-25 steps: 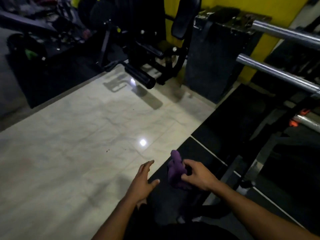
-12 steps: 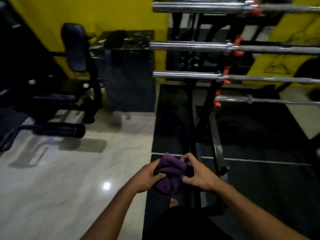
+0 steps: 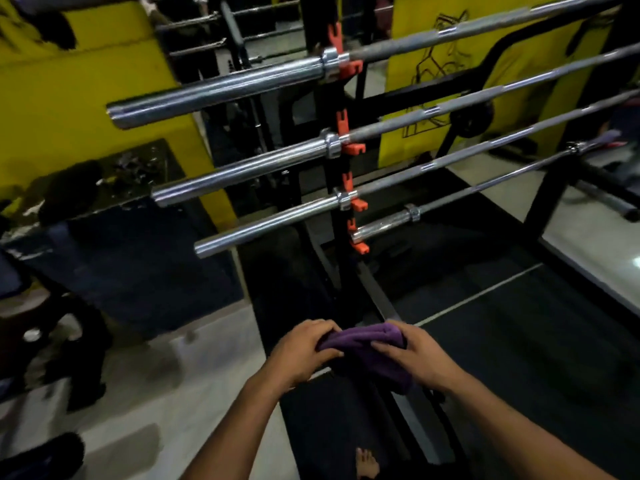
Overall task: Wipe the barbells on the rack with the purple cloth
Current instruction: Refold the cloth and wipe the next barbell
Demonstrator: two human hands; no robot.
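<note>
Yellow walls (image 3: 52, 98) and a pale tiled floor (image 3: 173, 393) are framing a black upright rack with orange hooks (image 3: 346, 216), which is carrying four long chrome steel barbells (image 3: 242, 174) stacked one above another, their thick sleeves sticking out to the rack's left. Below the rack's lowest bar and well apart from it, the left hand (image 3: 304, 355) and right hand (image 3: 419, 362) are both gripping a bunched purple cloth (image 3: 367, 344) between them (fingers curled over its edges), above black rubber matting (image 3: 519, 341).
</note>
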